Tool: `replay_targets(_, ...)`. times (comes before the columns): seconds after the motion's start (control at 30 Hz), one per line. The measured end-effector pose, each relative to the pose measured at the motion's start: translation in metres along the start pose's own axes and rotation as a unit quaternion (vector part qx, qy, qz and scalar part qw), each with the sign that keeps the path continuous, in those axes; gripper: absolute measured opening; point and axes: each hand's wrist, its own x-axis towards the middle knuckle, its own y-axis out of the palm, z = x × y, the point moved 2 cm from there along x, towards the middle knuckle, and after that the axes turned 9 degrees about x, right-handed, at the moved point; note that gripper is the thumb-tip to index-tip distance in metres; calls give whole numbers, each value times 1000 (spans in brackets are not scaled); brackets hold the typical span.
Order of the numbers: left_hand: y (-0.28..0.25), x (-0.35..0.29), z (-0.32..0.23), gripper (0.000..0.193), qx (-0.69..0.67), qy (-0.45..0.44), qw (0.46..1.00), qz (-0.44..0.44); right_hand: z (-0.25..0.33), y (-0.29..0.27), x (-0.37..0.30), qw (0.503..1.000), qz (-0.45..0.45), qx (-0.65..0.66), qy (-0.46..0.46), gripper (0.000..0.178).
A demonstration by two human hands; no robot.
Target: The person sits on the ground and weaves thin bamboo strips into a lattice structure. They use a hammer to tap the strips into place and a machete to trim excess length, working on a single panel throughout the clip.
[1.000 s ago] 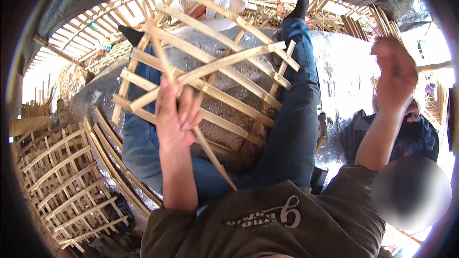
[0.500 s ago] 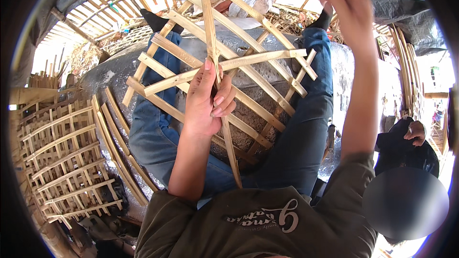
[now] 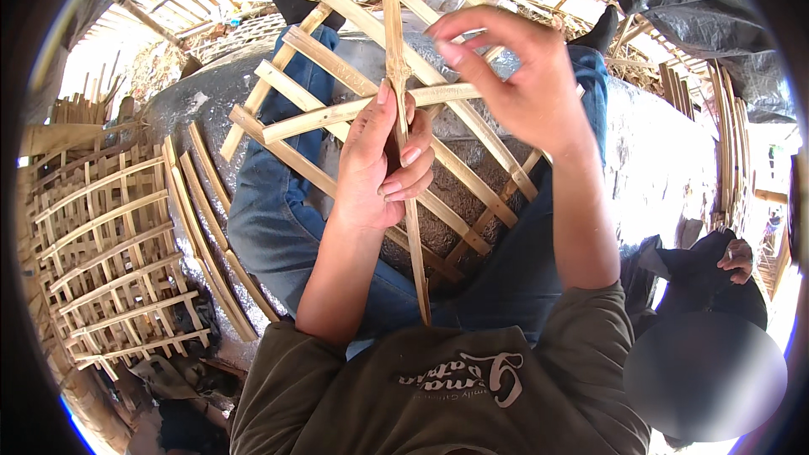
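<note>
Between my spread, jeans-clad legs lies an open lattice of flat bamboo strips [image 3: 333, 59], crossing on the diagonal. My left hand [image 3: 375, 160] is closed around a long upright bamboo strip [image 3: 393, 25], where it meets a crosswise bamboo strip [image 3: 316, 120]. That upright strip looks frayed just above my fingers, and its lower end points at my shirt. Over the right side of the lattice hovers my right hand [image 3: 527, 76], thumb and fingers curved and apart. I see nothing between them. Part of the lattice is hidden behind this hand.
A woven bamboo panel [image 3: 109, 240] stands at the left, with loose bamboo strips [image 3: 206, 244] beside it. Another person in dark clothes [image 3: 704, 278] sits at the right. Upright bamboo strips [image 3: 726, 135] and a dark plastic sheet [image 3: 683, 8] are at the far right.
My right hand has come down and left from the upper right, where it was blurred around a thin light piece, and that piece no longer shows. My left hand keeps its hold.
</note>
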Motion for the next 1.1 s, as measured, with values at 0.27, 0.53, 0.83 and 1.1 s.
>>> replay_targets(0.27, 6, -2, -2, 36, -23, -4, 1000, 12, -4, 27, -18, 982, -33, 178, 44, 22)
replay_targets(0.53, 5, -4, -2, 37, -19, -6, 1000, 11, -9, 38, -17, 970, -102, 218, 28, 16)
replay_targets(0.83, 3, -7, -6, 37, -29, 2, 999, 24, -7, 21, -8, 983, -99, 152, 5, 19)
replay_targets(1.1, -5, -5, -7, 35, -20, 6, 999, 39, -3, -67, -4, 954, -179, -235, 41, 39)
